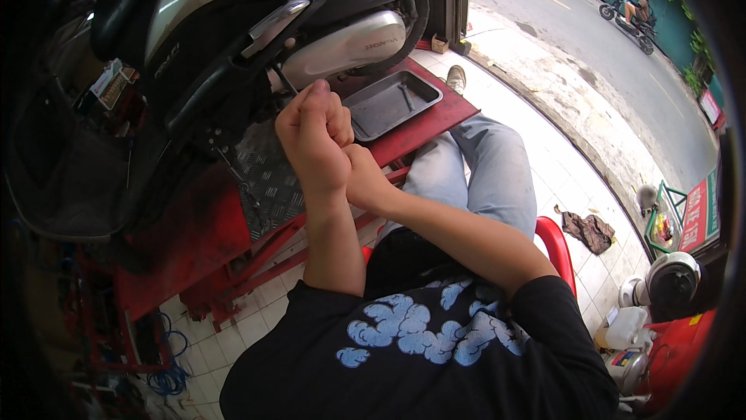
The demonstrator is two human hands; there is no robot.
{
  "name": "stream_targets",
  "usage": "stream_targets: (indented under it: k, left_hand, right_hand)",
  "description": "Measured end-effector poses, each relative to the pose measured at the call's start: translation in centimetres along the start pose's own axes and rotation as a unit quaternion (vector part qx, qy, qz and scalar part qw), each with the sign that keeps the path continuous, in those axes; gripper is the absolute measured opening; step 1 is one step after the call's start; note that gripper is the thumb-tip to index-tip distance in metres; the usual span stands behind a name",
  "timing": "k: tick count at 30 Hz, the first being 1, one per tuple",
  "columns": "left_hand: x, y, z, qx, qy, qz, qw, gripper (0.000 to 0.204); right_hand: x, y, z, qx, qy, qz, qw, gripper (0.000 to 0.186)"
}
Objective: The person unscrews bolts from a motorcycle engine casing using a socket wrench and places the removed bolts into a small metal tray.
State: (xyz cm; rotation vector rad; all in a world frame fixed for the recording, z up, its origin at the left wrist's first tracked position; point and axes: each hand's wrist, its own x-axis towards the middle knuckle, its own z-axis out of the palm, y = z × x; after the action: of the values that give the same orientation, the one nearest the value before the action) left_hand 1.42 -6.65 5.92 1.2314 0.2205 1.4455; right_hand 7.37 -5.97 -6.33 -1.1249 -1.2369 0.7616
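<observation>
My left hand (315,128) is raised in a closed fist beside the scooter's lower side, its thumb uppermost. My right hand (365,171) is closed just below and behind it, touching it; its fingertips and whatever either hand holds are hidden. A dark bar (284,78) shows just beyond my left thumb; I cannot tell whether it is held. The scooter (202,39), with a silver side casing (350,43), stands on a red lift platform (443,117). A grey metal tray (373,113) lies on that platform, with a dark tool (406,95) inside.
My legs (497,171) extend beside the lift from a red chair (559,257). A crumpled cloth (590,230) lies on the tiles. Containers (622,327) and a sign (695,214) stand at right. Blue hose (167,377) lies lower left. A person (637,8) rides a motorbike on the street.
</observation>
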Motion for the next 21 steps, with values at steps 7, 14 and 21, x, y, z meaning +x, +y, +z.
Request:
stream_targets:
  k: [7,14,21]
  left_hand:
    - [1.0,-0.2,-1.0,-0.012,0.019,0.011,1.000,0.047]
    - [1.5,-0.4,-3.1,-0.161,-0.022,0.005,0.987,0.046]
    - [1.2,-2.1,-3.8,-0.376,-0.088,0.148,0.911,0.046]
  right_hand:
    - [1.2,-1.1,0.2,0.000,-0.026,0.033,0.999,0.029]
    - [1.5,-4.2,-1.7,-0.179,-0.028,-0.001,0.983,0.026]
    - [4.3,-9.9,-6.8,-0.526,-0.044,-0.134,0.839,0.018]
